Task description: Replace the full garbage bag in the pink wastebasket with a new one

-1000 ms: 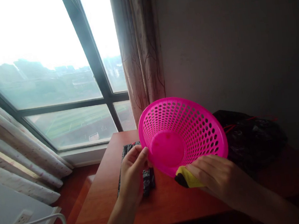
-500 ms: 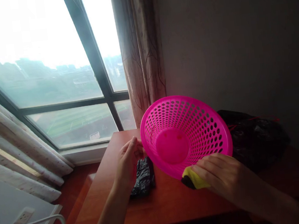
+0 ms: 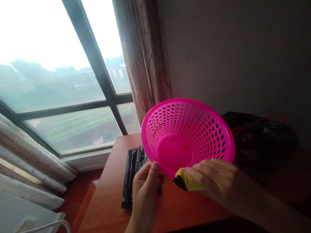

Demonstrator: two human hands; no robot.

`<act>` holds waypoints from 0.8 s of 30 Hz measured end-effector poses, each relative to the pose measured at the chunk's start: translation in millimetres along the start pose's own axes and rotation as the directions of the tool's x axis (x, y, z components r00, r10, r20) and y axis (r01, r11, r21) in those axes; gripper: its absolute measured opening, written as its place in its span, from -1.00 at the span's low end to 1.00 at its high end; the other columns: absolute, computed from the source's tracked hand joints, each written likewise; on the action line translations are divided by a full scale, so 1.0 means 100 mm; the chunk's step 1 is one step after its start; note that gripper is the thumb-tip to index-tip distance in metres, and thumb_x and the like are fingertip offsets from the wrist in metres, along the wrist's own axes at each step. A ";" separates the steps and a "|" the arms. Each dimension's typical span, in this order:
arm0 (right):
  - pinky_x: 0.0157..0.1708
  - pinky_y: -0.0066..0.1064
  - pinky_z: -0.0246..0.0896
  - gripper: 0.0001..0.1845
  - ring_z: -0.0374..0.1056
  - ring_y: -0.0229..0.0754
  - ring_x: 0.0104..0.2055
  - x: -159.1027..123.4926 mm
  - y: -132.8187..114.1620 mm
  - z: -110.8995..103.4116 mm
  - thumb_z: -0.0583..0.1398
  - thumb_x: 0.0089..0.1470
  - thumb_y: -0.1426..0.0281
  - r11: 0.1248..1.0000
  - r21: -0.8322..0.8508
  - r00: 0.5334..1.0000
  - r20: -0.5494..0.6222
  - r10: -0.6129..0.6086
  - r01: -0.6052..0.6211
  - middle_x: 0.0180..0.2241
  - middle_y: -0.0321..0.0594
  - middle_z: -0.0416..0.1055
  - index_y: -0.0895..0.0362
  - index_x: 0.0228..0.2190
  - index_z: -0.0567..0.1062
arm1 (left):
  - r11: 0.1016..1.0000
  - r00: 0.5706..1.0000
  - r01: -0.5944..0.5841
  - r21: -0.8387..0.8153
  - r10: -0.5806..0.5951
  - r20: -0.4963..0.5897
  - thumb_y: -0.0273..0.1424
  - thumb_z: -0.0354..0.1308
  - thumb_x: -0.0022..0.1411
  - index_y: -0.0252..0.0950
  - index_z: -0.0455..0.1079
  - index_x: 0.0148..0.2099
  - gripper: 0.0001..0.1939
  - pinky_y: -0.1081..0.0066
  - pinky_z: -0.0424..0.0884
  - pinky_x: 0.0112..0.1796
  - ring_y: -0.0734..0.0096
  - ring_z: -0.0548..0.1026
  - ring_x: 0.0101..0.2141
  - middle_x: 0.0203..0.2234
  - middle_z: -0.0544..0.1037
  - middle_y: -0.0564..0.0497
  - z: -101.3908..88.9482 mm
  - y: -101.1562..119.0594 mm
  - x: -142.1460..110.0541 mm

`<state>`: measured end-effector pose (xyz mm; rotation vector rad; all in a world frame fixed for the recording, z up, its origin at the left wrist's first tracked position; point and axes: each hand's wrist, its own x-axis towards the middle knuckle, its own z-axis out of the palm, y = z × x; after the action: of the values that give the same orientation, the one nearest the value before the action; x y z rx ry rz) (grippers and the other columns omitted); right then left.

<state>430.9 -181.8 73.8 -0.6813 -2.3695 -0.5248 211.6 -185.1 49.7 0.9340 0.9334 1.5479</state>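
A round pink plastic basket [image 3: 175, 152] with perforated sides is tilted above the table, its open mouth facing me. My left hand [image 3: 145, 188] is closed on the lower left of its rim, thumb on top. At the lower rim, my right hand [image 3: 220, 178] is closed around a yellow cloth with a black edge [image 3: 190, 181], pressing it against the basket. The right fingertips lie over the rim. Behind my left hand, a flattened black plastic bag [image 3: 130, 178] lies on the table, partly hidden by the hand and basket.
The reddish-brown wooden table [image 3: 104, 211] stands against a grey wall. A bulky black plastic bag [image 3: 266, 142] with red ties sits on its right side. Windows and curtains [image 3: 145, 50] are behind and left. White cables [image 3: 64, 230] and a wall socket [image 3: 26, 223] are at lower left.
My left hand has moved right and down onto the basket's rim, uncovering more of the flat black bag. The basket and my right hand with the cloth have shifted slightly left.
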 end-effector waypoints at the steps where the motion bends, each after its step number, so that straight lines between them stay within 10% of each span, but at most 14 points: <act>1: -0.17 -0.23 0.34 -0.73 0.47 -0.14 -0.24 -0.04 0.05 -0.02 0.13 0.26 0.52 1.000 0.012 1.000 0.012 -0.019 0.019 -0.24 -0.17 0.55 0.20 -0.02 0.46 | 0.999 1.000 -0.013 -0.032 0.013 -0.019 -0.18 0.27 0.22 -0.34 0.41 -0.44 -0.66 0.58 0.20 -0.55 0.59 0.25 -0.58 -0.62 0.38 0.10 -0.05 0.06 0.07; 10: 0.02 -0.13 0.29 -0.72 0.43 -0.08 -0.07 -0.30 0.28 -0.10 0.07 0.27 0.54 0.998 0.033 0.992 0.112 -0.063 0.060 -0.17 -0.15 0.54 0.14 -0.07 0.50 | 0.995 0.998 -0.034 -0.088 0.030 -0.047 -0.17 0.37 0.08 -0.36 0.40 -0.48 -0.64 0.55 0.28 -0.59 0.56 0.33 -0.64 -0.69 0.40 0.10 -0.23 0.42 0.56; 24: -0.15 -0.19 0.40 -0.67 0.48 -0.10 -0.21 0.05 -0.11 0.09 0.15 0.22 0.53 0.998 0.039 0.998 -0.016 0.053 -0.052 -0.21 -0.10 0.55 0.24 0.02 0.43 | 0.998 1.000 0.021 0.057 -0.022 0.009 -0.21 0.28 0.21 -0.29 0.50 -0.21 -0.76 0.46 0.36 -0.32 0.40 0.40 -0.37 -0.43 0.51 0.01 0.11 -0.21 -0.25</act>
<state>416.9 -184.4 68.7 -0.7165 -2.3336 -0.4589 233.4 -206.0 32.6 0.9674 0.9818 1.5047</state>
